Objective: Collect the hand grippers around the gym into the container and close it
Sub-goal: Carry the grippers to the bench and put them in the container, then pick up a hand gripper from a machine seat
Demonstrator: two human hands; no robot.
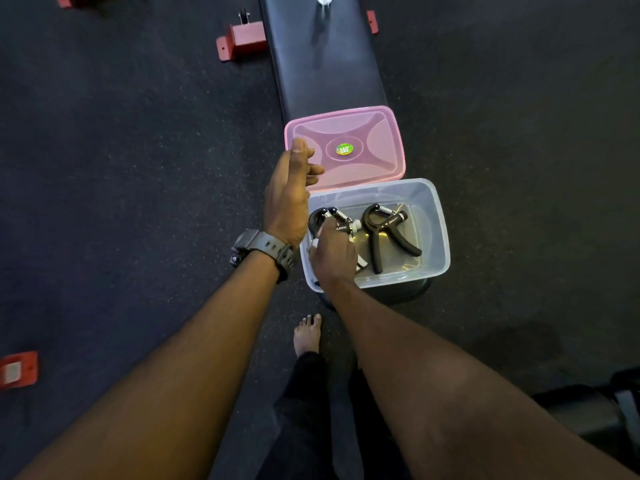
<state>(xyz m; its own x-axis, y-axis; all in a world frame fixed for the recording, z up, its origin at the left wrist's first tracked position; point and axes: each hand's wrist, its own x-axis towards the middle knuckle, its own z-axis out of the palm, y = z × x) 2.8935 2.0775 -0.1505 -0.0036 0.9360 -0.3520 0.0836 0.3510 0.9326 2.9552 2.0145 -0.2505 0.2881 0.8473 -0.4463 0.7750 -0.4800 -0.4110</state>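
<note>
A clear plastic container (438,230) stands on the near end of a black bench. One black hand gripper (388,233) lies loose inside it on the right. My right hand (334,252) reaches into the container's left side, closed around a second black hand gripper (322,216) whose spring and handle top stick out above my fingers. The pink lid (377,133) lies flat on the bench just beyond the container. My left hand (289,192), with a black watch on the wrist, hovers over the lid's left edge, fingers apart and holding nothing.
The black bench (311,74) runs away from me, with a clear bottle (323,0) standing at its far end. Red bench feet (242,41) sit on the dark rubber floor. A red plate (17,370) lies at the left. My bare foot (306,336) is below the bench.
</note>
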